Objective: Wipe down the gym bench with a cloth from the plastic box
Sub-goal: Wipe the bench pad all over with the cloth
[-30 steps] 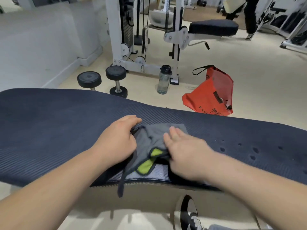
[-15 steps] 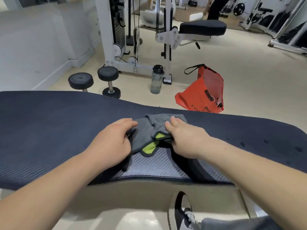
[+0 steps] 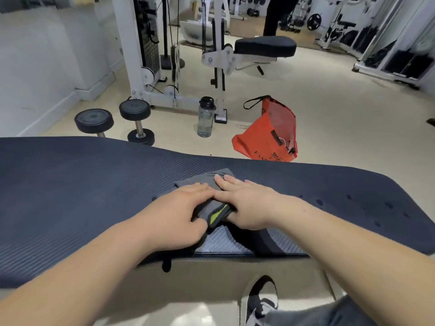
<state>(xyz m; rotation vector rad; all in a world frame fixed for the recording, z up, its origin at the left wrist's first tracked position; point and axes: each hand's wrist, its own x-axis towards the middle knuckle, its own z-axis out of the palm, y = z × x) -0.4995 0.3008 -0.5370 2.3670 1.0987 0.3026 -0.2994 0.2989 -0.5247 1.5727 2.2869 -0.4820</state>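
A dark ribbed gym bench (image 3: 70, 184) runs across the view from left to right. On its middle lies a grey cloth (image 3: 204, 178) with a lime-green patch near its front edge. My left hand (image 3: 179, 210) lies flat on the cloth's left side, fingers straight. My right hand (image 3: 247, 198) presses flat on its right side, fingertips on the grey fabric. The two hands touch over the cloth. A paler, shiny strip of bench shows just in front of the cloth. The plastic box is out of sight.
On the floor behind the bench stand two black dumbbells (image 3: 137, 120), a clear water bottle (image 3: 205, 117) and an orange bag (image 3: 268, 132). A white cable machine (image 3: 219, 60) with a black seat stands further back. A person's legs (image 3: 274, 16) show far off. My shoe (image 3: 259, 300) is below.
Both hands have pushed the cloth away from me across the bench and come together flat on it. A shiny strip has widened in front of the cloth.
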